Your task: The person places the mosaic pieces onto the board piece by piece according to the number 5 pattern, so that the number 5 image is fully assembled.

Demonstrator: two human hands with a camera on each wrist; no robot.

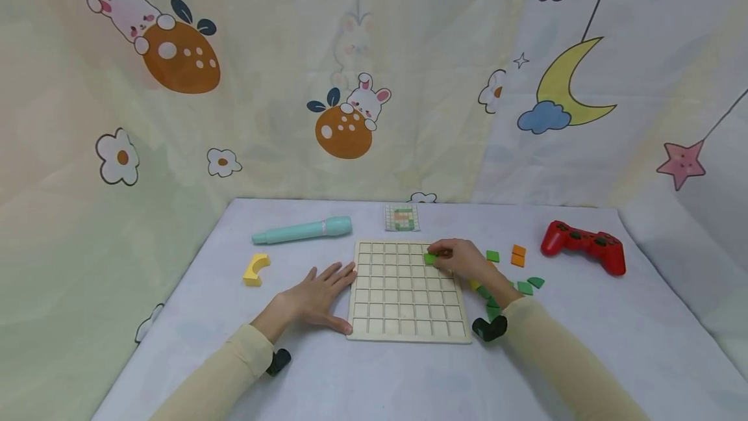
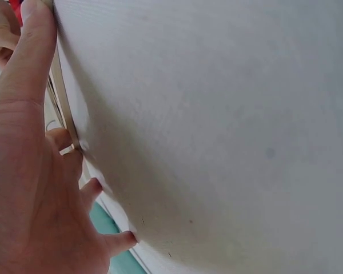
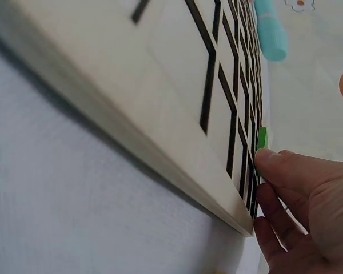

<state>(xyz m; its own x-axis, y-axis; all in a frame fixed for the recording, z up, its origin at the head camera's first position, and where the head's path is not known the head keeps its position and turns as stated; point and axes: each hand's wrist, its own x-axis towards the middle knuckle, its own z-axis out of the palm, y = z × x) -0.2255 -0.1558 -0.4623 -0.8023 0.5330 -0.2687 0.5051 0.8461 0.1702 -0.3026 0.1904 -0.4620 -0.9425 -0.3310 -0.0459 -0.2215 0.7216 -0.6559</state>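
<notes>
A pale wooden grid board (image 1: pixel 406 294) lies in the middle of the table. With fingers spread, my left hand (image 1: pixel 318 296) rests against the board's left edge; in the left wrist view that hand (image 2: pixel 28 160) touches the edge with its thumb and fingertips. My right hand (image 1: pixel 464 258) pinches a green square tile (image 1: pixel 430 258) over the far right cells of the board. The right wrist view shows the tile (image 3: pixel 262 138) between thumb and fingers of the right hand (image 3: pixel 314 200), low at the grid. Whether it touches the board I cannot tell.
Green pieces (image 1: pixel 524 288) and orange tiles (image 1: pixel 518 255) lie right of the board, some partly behind the right arm. A red game controller (image 1: pixel 583 247) is farther right. Behind the board sits a patterned card (image 1: pixel 402 218). A turquoise microphone-shaped object (image 1: pixel 302 230) and yellow arch block (image 1: pixel 255 270) lie left.
</notes>
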